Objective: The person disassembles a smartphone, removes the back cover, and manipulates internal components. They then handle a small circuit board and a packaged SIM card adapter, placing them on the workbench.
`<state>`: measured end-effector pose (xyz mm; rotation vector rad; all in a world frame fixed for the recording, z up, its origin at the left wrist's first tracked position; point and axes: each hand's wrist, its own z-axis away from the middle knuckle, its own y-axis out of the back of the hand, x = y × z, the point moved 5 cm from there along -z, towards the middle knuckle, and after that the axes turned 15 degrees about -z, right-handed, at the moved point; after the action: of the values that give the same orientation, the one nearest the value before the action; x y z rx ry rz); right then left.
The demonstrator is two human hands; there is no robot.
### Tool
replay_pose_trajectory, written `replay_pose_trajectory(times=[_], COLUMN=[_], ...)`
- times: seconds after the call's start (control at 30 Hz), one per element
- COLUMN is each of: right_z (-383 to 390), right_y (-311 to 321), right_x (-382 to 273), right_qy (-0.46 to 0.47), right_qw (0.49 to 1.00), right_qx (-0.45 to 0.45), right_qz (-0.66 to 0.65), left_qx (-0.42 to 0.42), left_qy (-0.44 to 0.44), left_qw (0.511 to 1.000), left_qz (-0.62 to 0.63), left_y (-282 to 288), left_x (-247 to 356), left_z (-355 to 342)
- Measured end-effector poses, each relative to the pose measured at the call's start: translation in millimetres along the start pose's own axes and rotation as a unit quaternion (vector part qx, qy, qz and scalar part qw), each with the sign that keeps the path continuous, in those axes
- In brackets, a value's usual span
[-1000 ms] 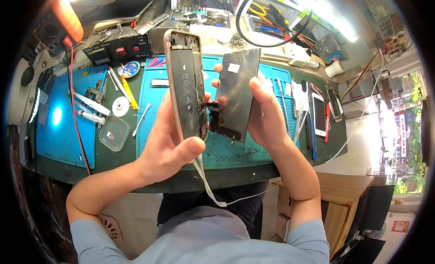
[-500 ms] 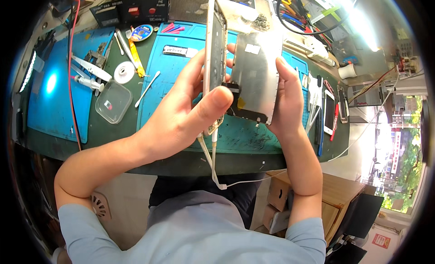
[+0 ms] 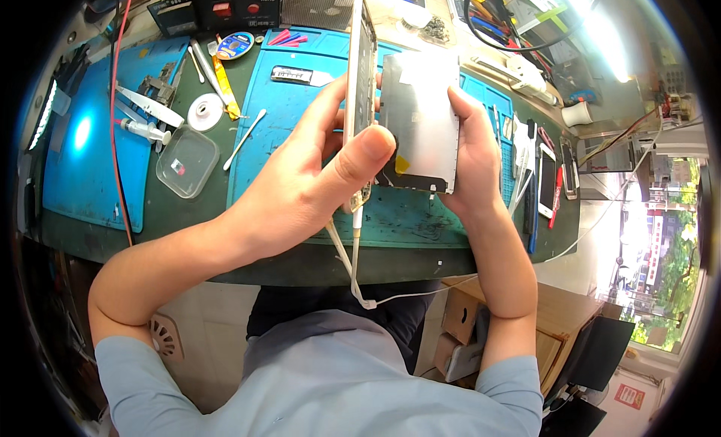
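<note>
My left hand (image 3: 315, 167) grips an opened phone body (image 3: 359, 76) edge-on, thumb across its lower end. A white cable (image 3: 356, 242) hangs from the bottom of that body. My right hand (image 3: 473, 159) holds the phone's screen assembly (image 3: 417, 122) by its right edge, silver backing toward me, with a white sticker and a yellow patch on it. The two halves stand side by side over a blue work mat (image 3: 285, 204); whether they join at the lower end is hidden behind my left thumb.
Around them lie a second mat (image 3: 90, 182), a syringe (image 3: 150, 134), a clear box (image 3: 188, 167), a swab (image 3: 243, 140), a spool (image 3: 206, 112), a white phone (image 3: 548, 178) and several tools (image 3: 530, 197). A black power unit (image 3: 210, 10) stands at the back; a cabinet (image 3: 559, 309) is at lower right.
The phone body has turned from showing its battery to nearly edge-on. Both hands and both halves appear higher and slightly rightward; the bench also shifts upward in view.
</note>
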<state>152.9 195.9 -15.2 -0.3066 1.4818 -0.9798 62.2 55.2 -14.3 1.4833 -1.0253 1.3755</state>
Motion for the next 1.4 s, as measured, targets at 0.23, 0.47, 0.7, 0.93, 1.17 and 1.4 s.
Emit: replay_pose_trajectory(times=[0.23,0.47,0.7,0.93,1.17,1.4], right_z=[1,5,2,13,9,17], right_y=[-14,-7,-19,-10,-19,-9], right_x=[3,-7,-3,-13,-12,-26], right_qy=[0.012,0.099,0.156,0.12,0.199,0.239], right_qw=[1.0,0.984,0.964,0.963,0.885,0.867], right_qx=[-0.003,-0.006,0.005,-0.005,0.014,0.074], right_qz=[0.004,0.151,0.215,0.24,0.421,0.431], left_qx=[-0.009,-0.032,-0.052,-0.071,-0.097,-0.196], left_qy=[-0.028,-0.015,-0.017,-0.007,0.047,0.121], left_qw=[0.997,0.998,0.998,0.996,0.982,0.936], left_qz=[0.073,0.053,0.017,0.053,0.158,0.266], left_y=[-2,-8,-4,-20,-19,-13], left_x=[-5,-1,-15,-10,-6,-20], left_z=[-1,1,3,-1,6,6])
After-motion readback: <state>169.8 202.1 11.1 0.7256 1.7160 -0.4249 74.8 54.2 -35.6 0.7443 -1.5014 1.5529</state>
